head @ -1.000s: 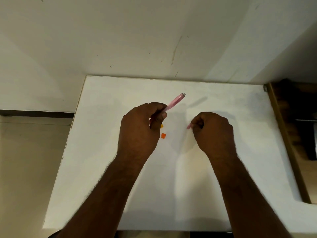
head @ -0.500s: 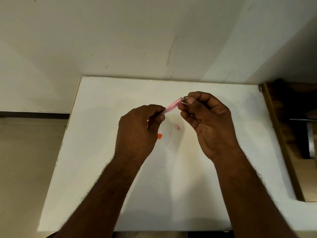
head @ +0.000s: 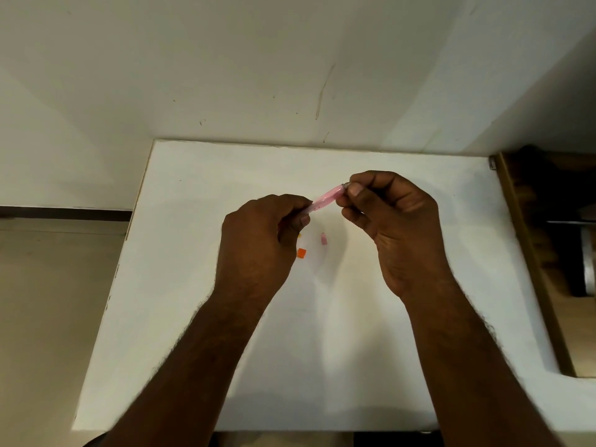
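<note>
**Both hands on the pink pen, working at its upper end**

I have the pink pen (head: 325, 199) lifted off the tabletop (head: 193, 253), slanted up and away between my two hands. My left hand (head: 258, 240) has its fingers curled round the lower barrel, I judge to keep it from turning. My right hand (head: 396, 227) pinches the upper end between thumb and fingertips, where a small metal part shows. That looks like a grip for twisting or pulling something out, though I cannot tell which.

Just below the pen, between the hands, a small pink piece (head: 323, 239) lies on the tabletop. An orange piece (head: 301, 253) sits close by the left hand's knuckles. Both are within easy reach and neither blocks the pen.

Off beyond the right hand a dark wooden frame (head: 529, 253) borders the tabletop, well apart from the work, and a scuffed pale wall (head: 290, 75) rises past both hands
</note>
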A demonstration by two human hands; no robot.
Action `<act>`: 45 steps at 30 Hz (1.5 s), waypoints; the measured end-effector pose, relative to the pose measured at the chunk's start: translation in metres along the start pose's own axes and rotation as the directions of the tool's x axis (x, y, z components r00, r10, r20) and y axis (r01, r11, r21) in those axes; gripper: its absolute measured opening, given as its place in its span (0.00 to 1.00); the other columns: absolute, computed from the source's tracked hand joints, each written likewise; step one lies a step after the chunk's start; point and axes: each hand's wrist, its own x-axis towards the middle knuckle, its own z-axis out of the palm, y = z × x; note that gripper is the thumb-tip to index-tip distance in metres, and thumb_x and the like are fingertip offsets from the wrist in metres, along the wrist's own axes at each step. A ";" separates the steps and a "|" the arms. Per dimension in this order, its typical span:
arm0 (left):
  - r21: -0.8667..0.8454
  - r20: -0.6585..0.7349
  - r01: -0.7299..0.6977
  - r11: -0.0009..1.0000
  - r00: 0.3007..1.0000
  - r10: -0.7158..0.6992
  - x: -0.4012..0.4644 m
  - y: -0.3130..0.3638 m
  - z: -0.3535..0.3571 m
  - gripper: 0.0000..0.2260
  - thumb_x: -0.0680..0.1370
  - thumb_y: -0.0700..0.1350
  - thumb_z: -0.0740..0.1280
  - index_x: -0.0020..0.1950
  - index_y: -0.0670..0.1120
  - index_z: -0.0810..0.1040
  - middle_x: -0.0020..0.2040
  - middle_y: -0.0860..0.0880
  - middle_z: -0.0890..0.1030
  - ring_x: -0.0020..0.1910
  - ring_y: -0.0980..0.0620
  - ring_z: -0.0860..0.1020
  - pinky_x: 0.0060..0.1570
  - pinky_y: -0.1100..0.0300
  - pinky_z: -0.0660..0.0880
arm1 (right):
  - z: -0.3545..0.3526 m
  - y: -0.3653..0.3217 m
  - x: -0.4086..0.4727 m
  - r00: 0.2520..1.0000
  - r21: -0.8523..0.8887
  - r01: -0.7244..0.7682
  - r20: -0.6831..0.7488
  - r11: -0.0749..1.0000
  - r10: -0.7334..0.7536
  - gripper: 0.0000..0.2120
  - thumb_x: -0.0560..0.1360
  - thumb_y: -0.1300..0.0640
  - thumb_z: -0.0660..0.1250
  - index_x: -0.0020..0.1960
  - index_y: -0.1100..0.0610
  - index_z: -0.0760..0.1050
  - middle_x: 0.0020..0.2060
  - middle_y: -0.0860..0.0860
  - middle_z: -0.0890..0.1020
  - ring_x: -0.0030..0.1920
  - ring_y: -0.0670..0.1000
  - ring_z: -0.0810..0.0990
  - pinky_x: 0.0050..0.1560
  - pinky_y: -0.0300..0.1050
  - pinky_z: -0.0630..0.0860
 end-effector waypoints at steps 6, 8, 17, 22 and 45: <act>0.040 -0.017 -0.006 0.999 1.000 0.006 0.000 -0.001 -0.001 0.10 0.77 0.48 0.66 0.53 0.51 0.85 0.46 0.53 0.87 0.43 0.52 0.83 0.47 0.55 0.80 | -0.004 0.005 0.002 0.990 -0.251 0.137 0.009 0.958 -0.139 0.07 0.74 0.59 0.74 0.47 0.47 0.86 0.41 0.51 0.88 0.44 0.57 0.87 0.53 0.58 0.84; 0.029 -0.014 0.018 0.999 1.000 -0.017 -0.001 -0.002 0.000 0.09 0.78 0.47 0.66 0.53 0.51 0.85 0.46 0.53 0.87 0.43 0.52 0.83 0.47 0.53 0.80 | -0.004 0.007 0.003 0.990 -0.274 0.140 0.012 0.951 -0.143 0.09 0.75 0.61 0.74 0.47 0.47 0.86 0.41 0.50 0.89 0.44 0.56 0.87 0.53 0.59 0.84; 0.011 -0.034 0.087 0.996 0.996 -0.087 0.001 0.000 0.002 0.07 0.79 0.46 0.69 0.53 0.52 0.85 0.45 0.56 0.86 0.42 0.58 0.81 0.47 0.66 0.76 | 0.000 0.014 0.004 0.983 -0.378 0.081 -0.121 0.922 -0.135 0.08 0.78 0.58 0.71 0.55 0.50 0.84 0.45 0.51 0.89 0.46 0.53 0.87 0.53 0.50 0.83; 0.016 -0.044 0.088 0.996 0.995 -0.088 0.002 0.000 0.002 0.07 0.79 0.47 0.68 0.54 0.52 0.85 0.46 0.55 0.86 0.44 0.56 0.82 0.49 0.62 0.76 | 0.012 0.028 -0.006 0.997 -0.875 0.073 0.061 0.478 -0.042 0.12 0.77 0.50 0.72 0.60 0.50 0.82 0.49 0.48 0.87 0.49 0.50 0.84 0.55 0.43 0.77; 0.009 -0.036 0.060 0.998 0.998 -0.060 -0.001 -0.003 0.003 0.07 0.79 0.47 0.68 0.53 0.52 0.85 0.45 0.54 0.86 0.42 0.55 0.83 0.46 0.61 0.79 | 0.003 0.005 0.001 0.989 0.221 -0.125 -0.054 0.967 0.140 0.07 0.78 0.62 0.71 0.55 0.56 0.83 0.46 0.52 0.88 0.50 0.54 0.88 0.50 0.44 0.82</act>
